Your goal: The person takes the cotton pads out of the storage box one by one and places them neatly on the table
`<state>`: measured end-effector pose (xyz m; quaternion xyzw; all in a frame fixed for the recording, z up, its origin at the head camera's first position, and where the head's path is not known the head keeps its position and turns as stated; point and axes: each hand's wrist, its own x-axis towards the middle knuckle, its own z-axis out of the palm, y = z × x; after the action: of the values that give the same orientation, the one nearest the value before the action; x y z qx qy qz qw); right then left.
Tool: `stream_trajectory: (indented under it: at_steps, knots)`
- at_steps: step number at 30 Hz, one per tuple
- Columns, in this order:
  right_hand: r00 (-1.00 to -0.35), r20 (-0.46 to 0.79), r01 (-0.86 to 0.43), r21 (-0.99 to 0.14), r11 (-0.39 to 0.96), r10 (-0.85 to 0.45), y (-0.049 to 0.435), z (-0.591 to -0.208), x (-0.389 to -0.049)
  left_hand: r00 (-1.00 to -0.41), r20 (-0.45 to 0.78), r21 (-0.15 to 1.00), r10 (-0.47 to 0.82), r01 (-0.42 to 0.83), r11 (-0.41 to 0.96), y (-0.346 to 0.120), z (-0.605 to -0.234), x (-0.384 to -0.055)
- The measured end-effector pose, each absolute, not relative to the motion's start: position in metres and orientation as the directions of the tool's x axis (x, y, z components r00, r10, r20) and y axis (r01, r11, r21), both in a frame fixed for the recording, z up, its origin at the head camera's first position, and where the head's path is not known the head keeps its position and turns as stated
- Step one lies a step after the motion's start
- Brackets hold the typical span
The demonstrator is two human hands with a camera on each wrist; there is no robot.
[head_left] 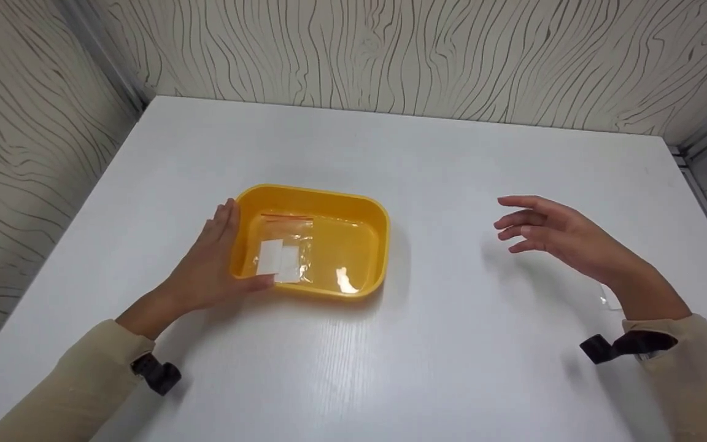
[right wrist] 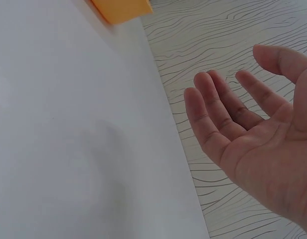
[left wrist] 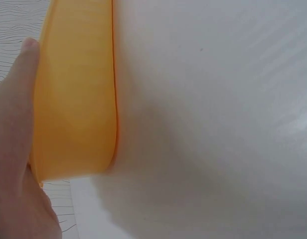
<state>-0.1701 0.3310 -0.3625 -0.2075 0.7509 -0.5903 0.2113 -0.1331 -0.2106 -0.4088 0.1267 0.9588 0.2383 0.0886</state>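
Observation:
A yellow rectangular plastic container (head_left: 356,291) with rounded corners stands left of the table's middle. My left hand (head_left: 209,267) holds its left end, the fingers along the left wall and the thumb at the near rim. In the left wrist view the same hand (left wrist: 16,134) lies against the container's rim (left wrist: 76,94). Inside lies a clear zip bag (head_left: 298,230) with a reddish-orange strip and white pieces in its lower part. To the right, my right hand (head_left: 565,236) hovers over the table, fingers apart and slightly bent, holding nothing; its palm shows in the right wrist view.
A white table (head_left: 439,344) fills most of the scene. Partly hidden by the right wrist lies a clear plastic item (head_left: 609,299) with white in it. Wood-grain patterned panels (head_left: 378,55) stand behind the table and at its sides. Both wrists wear small black cameras (head_left: 157,373).

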Motion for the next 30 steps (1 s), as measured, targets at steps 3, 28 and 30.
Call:
stream_trajectory:
  at_steps: [3,28,30]
  knots:
    - [-0.816,-0.073,-0.064,-0.975,0.215,-0.574,0.328,-0.362,-0.170,-0.951,-0.107,0.481,0.288,0.204,0.853,-0.211,-0.408,-0.133]
    - [-0.780,-0.112,-0.049,-0.970,0.238,-0.615,0.301,-0.359,-0.178,-0.951,-0.102,0.504,0.291,0.203,0.839,-0.212,-0.410,-0.133]
    - [-0.775,-0.110,-0.045,-0.972,0.229,-0.622,0.298,-0.360,-0.178,-0.951,-0.099,0.501,0.293,0.207,0.840,-0.212,-0.410,-0.134]
